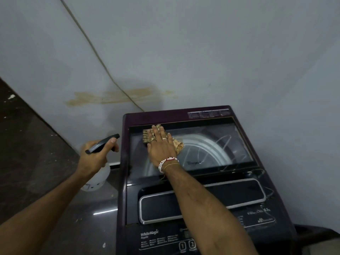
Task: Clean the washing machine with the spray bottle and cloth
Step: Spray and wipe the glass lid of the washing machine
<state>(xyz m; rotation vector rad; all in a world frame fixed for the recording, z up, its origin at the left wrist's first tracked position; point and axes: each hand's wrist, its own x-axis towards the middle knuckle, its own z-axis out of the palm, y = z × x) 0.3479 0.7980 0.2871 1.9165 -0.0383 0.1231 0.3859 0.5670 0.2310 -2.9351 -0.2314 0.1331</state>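
- The washing machine [202, 181] stands against a pale wall, and its dark glass lid [211, 144] is shut.
- The right hand [159, 144] lies flat and spread wide on the lid, near the lid's far left corner. It presses a tan patterned cloth [176, 143] down on the glass (the cloth pokes out past the fingers at the far side and on the right).
- The left hand [95, 155] is off the machine's left edge, not touching the machine. It is wrapped tight round the neck of the spray bottle [97, 179]. The bottle's black top points toward the lid, and its white body hangs below the hand.
- I cannot tell if a finger is pulling the trigger, and no spray shows in the air.
- The job looks to be in its wiping part, I think. The cloth is on the glass, so some of the far left corner has likely been rubbed.
- The lid has thin curvy lines on the right half. They may be smears or just shine (I cannot tell which), so that side likely needs wiping too.
- The black handle panel [202, 201] near the front of the lid and the front strip with the buttons [187, 246] look untouched. They have no cloth near them.
- The sides of the machine can hardly be seen, so I cannot say if they are clean.
- My guess is that much of the job is left: the rest of the glass, the handle panel, and the button strip at the front edge.
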